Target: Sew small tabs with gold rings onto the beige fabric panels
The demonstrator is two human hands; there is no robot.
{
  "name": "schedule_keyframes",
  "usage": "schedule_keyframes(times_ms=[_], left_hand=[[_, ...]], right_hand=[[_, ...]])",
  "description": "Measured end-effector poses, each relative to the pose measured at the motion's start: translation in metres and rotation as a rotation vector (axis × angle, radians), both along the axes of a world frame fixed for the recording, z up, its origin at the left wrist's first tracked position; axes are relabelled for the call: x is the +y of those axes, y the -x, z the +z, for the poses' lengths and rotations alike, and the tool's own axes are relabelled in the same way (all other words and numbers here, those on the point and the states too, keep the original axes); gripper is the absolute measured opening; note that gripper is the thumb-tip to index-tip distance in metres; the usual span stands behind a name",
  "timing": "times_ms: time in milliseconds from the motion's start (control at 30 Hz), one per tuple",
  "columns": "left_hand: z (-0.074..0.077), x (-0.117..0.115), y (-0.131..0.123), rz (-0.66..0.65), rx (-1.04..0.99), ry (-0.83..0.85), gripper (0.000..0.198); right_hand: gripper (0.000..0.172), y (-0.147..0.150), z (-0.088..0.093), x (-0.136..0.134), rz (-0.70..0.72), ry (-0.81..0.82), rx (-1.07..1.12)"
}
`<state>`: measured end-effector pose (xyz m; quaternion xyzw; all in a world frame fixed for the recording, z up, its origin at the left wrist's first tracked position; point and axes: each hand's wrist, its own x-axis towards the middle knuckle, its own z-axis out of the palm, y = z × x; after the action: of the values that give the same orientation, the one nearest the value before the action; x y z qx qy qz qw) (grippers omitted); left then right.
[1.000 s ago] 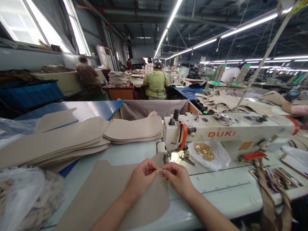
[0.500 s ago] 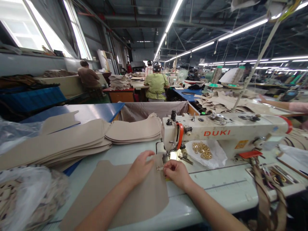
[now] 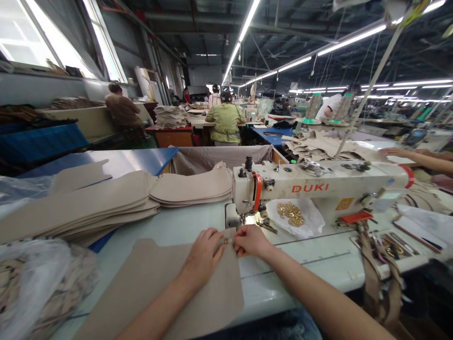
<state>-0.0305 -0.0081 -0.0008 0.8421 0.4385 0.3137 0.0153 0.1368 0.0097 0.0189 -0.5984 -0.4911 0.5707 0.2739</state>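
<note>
A flat beige panel [image 3: 170, 283], cloth or leather, lies on the sewing table with its upper corner close to the needle area of the white sewing machine [image 3: 311, 184]. My left hand [image 3: 203, 255] rests flat on this panel, fingers stretched toward a small beige tab with a gold metal ring [image 3: 226, 241]. With closed fingertips, my right hand [image 3: 250, 240] pinches the right end of that tab at the panel's edge. Its fingers partly cover the tab. Just beyond my hands glows the machine's lamp, beside the presser foot.
Stacked beige panels [image 3: 193, 186] lie behind and left. Gold rings [image 3: 290, 214] sit on white plastic behind my right hand. A plastic bag [image 3: 42, 283] of beige pieces is at left. Straps [image 3: 373, 269] hang beside a tool tray [image 3: 394, 248]. A co-worker's arm [image 3: 417, 158] reaches in.
My left hand has come down onto the panel, its fingers now close to the tab. My right hand still pinches the tab. The whole view has shifted slightly.
</note>
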Motion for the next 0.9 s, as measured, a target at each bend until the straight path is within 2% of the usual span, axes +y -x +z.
schedule_keyframes(times_ms=[100,333,667,767,900], left_hand=[[0.002,0.0,-0.001,-0.016,-0.007,-0.033,0.017],[0.006,0.007,-0.015,-0.171,0.002,-0.082,0.014],[0.002,0.01,-0.025,-0.168,0.055,-0.098,0.021],[0.003,0.01,-0.024,-0.157,0.076,-0.076,0.02],[0.004,0.01,-0.024,-0.154,0.07,-0.048,0.017]], right_hand=[[0.025,0.0,0.005,0.002,0.041,0.017,-0.026],[0.027,-0.004,0.011,0.006,0.096,0.015,-0.047],[0.027,-0.004,0.008,0.01,0.15,-0.014,-0.152],[0.024,-0.006,0.008,0.008,0.175,-0.074,-0.211],[0.016,-0.018,0.01,-0.009,0.176,-0.277,-0.314]])
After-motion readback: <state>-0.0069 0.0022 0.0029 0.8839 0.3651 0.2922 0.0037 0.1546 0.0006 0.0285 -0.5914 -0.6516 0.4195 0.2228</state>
